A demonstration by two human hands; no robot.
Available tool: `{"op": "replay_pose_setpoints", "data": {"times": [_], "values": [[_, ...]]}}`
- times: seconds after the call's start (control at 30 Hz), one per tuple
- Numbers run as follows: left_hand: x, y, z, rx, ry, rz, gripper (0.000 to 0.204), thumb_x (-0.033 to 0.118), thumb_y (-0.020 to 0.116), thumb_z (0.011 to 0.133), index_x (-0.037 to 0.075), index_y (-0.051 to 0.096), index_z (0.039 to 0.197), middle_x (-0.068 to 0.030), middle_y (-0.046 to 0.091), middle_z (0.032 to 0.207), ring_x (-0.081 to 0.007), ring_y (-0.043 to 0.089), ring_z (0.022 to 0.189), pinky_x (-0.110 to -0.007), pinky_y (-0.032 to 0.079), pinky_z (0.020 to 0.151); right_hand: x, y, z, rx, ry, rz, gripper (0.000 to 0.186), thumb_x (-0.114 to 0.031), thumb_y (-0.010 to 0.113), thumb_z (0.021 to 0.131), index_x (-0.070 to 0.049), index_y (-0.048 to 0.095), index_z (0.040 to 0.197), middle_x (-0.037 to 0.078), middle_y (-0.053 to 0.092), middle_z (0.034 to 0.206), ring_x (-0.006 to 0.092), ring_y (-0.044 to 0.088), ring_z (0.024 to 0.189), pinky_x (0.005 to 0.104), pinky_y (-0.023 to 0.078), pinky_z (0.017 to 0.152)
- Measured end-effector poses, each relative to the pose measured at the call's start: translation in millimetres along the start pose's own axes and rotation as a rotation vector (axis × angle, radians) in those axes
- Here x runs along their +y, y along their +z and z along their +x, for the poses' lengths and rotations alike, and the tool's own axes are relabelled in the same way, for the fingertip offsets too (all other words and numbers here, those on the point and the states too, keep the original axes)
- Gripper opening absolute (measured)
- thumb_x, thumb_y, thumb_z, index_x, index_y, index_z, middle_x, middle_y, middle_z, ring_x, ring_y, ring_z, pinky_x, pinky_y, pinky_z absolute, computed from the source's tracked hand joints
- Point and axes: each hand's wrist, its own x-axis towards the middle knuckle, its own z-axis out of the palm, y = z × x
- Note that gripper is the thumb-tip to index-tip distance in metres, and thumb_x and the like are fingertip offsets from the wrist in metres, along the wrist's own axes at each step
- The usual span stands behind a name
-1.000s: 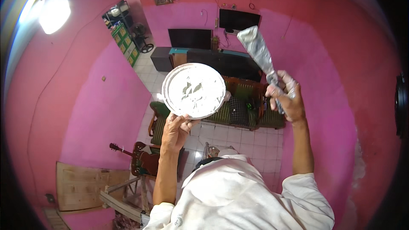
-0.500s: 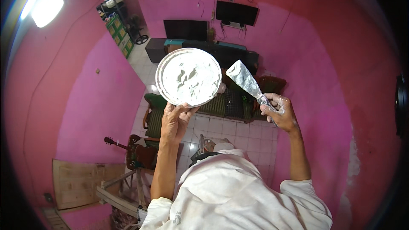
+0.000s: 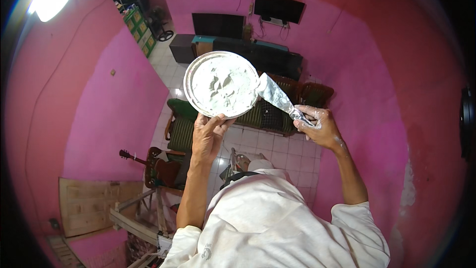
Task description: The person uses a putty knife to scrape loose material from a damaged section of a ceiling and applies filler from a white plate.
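Note:
My left hand (image 3: 210, 136) grips a round white tub (image 3: 190, 100) from below at its near side, thumb against the rim. Thick white paste (image 3: 223, 87), lumpy in the middle, fills the tub. A putty knife (image 3: 274, 94) is held by its handle in my right hand (image 3: 317, 125), fingers closed round it. Its wide metal blade is smeared with white and points up and left, its tip at the right rim of the tub. White smears also mark my right fingers and wrist.
Below stand green-cushioned seats (image 3: 181, 111), a guitar (image 3: 161, 168) and a wooden frame (image 3: 136, 226). Ahead, a television (image 3: 218, 25) rests on a dark cabinet, with another screen (image 3: 278, 8) on the wall. Pink walls (image 3: 367, 119) rise on both sides.
The putty knife has moved left, from apart to the right rim of the tub. My right hand went left with it. My left hand still holds the tub, slightly shifted.

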Motion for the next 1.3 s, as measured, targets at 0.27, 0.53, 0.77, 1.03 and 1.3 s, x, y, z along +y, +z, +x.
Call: {"op": "replay_pose_setpoints", "data": {"times": [0.27, 0.53, 0.77, 1.03, 1.3], "values": [[-5.6, 1.6, -0.7, 0.004, 0.068, 0.03, 0.046, -0.006, 0.054, 0.08, -0.002, 0.037, 0.123, -0.0152, 0.053, 0.116, -0.0238, 0.056, 0.105, -0.041, 0.046, 0.093, -15.8, 18.6, -3.6, -0.212, 0.196, 0.257, 0.039, -0.014, 0.064, 0.081, 0.007, 0.054, 0.113, 0.004, 0.058, 0.062, 0.0058, 0.05, 0.043, 0.0204, 0.04, 0.038], [15.6, 14.8, -3.5, 0.006, -0.019, -0.023, 0.052, -0.005, 0.055, 0.078, -0.002, 0.034, 0.126, -0.0162, 0.048, 0.121, -0.0264, 0.052, 0.11, -0.044, 0.042, 0.098, -37.0, 20.7, -1.5, -0.136, 0.15, 0.34, 0.036, -0.012, 0.063, 0.081, 0.006, 0.055, 0.112, 0.004, 0.058, 0.064, 0.0057, 0.05, 0.045, 0.0207, 0.04, 0.039], [29.6, 19.7, -8.4, 0.025, -0.129, -0.044, 0.052, -0.005, 0.053, 0.078, -0.001, 0.034, 0.126, -0.0151, 0.049, 0.121, -0.0237, 0.051, 0.111, -0.037, 0.045, 0.095, -51.7, 9.6, -7.0, 0.019, -0.194, 0.004, 0.039, -0.012, 0.066, 0.078, -0.001, 0.055, 0.114, 0.004, 0.06, 0.064, 0.005, 0.048, 0.044, 0.0212, 0.038, 0.04], [23.2, 12.1, -7.2, -0.009, -0.093, -0.03, 0.051, -0.004, 0.055, 0.08, -0.001, 0.033, 0.126, -0.0166, 0.05, 0.121, -0.0246, 0.054, 0.108, -0.038, 0.049, 0.091, -60.9, 20.4, -1.2, -0.13, 0.185, 0.468, 0.037, -0.009, 0.064, 0.079, 0.007, 0.052, 0.111, 0.006, 0.058, 0.063, 0.0058, 0.049, 0.045, 0.0199, 0.039, 0.039], [25.1, -0.4, 0.6, -0.022, -0.153, -0.054, 0.055, -0.002, 0.056, 0.078, -0.001, 0.032, 0.127, -0.0174, 0.049, 0.121, -0.0253, 0.052, 0.111, -0.041, 0.046, 0.093, -51.7, 23.6, 6.0, -0.017, -0.061, -0.202, 0.034, -0.006, 0.066, 0.075, 0.0, 0.059, 0.107, 0.007, 0.061, 0.069, 0.0096, 0.055, 0.056, 0.0253, 0.047, 0.051]]}}
